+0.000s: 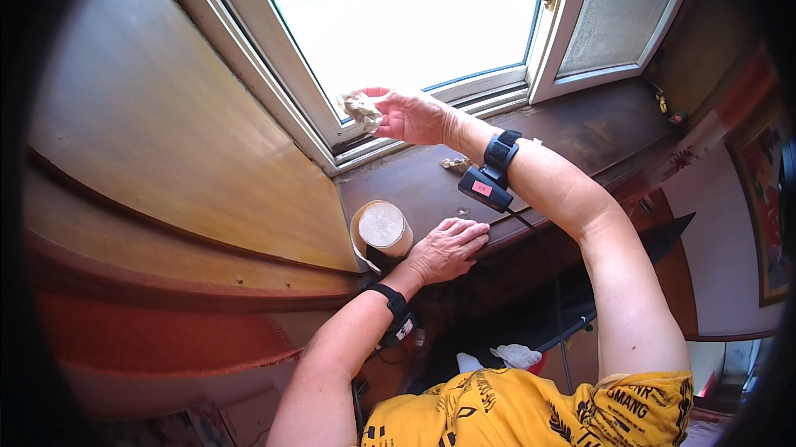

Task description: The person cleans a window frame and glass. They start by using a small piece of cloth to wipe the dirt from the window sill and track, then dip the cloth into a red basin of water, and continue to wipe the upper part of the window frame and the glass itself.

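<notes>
A crumpled piece of soiled tissue point(363, 112) is pinched in the fingers of my right hand point(407, 116), in front of the lower left corner of the white window frame point(311, 77). My left hand point(449, 249) rests on the front edge of the dark wooden windowsill point(416, 176), fingers together, with nothing visible in it. Just left of that hand a paper roll point(381, 227) stands upright on the sill, its outer layer partly unwound. Behind the right wrist lies a second crumpled, dirty tissue point(459, 164).
The window sash point(612, 18) with textured glass stands swung inward at right. Wooden panelling point(186, 117) borders the sill at left. A black device point(485, 189) is strapped to my right wrist, its cable point(558, 298) hanging down. Small objects point(668, 108) lie at the far right.
</notes>
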{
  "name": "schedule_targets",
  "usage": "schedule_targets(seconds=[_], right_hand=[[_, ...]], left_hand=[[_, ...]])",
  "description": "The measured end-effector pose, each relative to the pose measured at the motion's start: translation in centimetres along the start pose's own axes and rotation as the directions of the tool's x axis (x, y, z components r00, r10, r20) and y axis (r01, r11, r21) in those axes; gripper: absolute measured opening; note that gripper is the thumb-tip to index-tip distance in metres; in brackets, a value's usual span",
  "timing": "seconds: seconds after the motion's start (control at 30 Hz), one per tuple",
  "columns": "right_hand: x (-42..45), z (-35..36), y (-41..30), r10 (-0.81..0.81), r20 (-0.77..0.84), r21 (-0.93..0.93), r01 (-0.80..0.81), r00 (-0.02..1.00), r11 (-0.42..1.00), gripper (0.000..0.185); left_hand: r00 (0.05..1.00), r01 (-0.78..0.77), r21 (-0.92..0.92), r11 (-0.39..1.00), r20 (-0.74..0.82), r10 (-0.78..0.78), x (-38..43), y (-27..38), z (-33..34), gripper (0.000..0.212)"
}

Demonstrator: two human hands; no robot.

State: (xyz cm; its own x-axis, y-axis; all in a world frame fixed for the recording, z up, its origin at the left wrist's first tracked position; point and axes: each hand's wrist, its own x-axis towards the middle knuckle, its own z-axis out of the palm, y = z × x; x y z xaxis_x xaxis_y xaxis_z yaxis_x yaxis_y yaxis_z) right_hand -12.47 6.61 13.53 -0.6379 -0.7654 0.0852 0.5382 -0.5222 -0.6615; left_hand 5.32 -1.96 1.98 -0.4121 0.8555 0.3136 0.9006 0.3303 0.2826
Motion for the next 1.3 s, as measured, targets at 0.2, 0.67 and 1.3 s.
schedule_targets(seconds=[0.2,0.67,1.3], right_hand=[[-0.3,1.3,-0.4,-0.156,-0.163,-0.599,0.029,0.974,0.801,0.025],[10.1,14.9,-29.6,-0.814,0.534,-0.651,0.726,0.230,-0.222,0.025],[5.5,-6.2,-4.1,-0.297,0.658,-0.573,0.204,0.692,-0.794,0.015]], left_hand=[[1.000,-0.003,0.006,1.000,0.016,0.003,0.0,0.1,-0.2,0.052],[0.997,-0.074,0.011,0.997,-0.013,0.075,1.6,0.3,0.3,0.051],[1.000,-0.020,0.012,1.000,0.016,0.020,0.4,-0.2,-0.2,0.050]])
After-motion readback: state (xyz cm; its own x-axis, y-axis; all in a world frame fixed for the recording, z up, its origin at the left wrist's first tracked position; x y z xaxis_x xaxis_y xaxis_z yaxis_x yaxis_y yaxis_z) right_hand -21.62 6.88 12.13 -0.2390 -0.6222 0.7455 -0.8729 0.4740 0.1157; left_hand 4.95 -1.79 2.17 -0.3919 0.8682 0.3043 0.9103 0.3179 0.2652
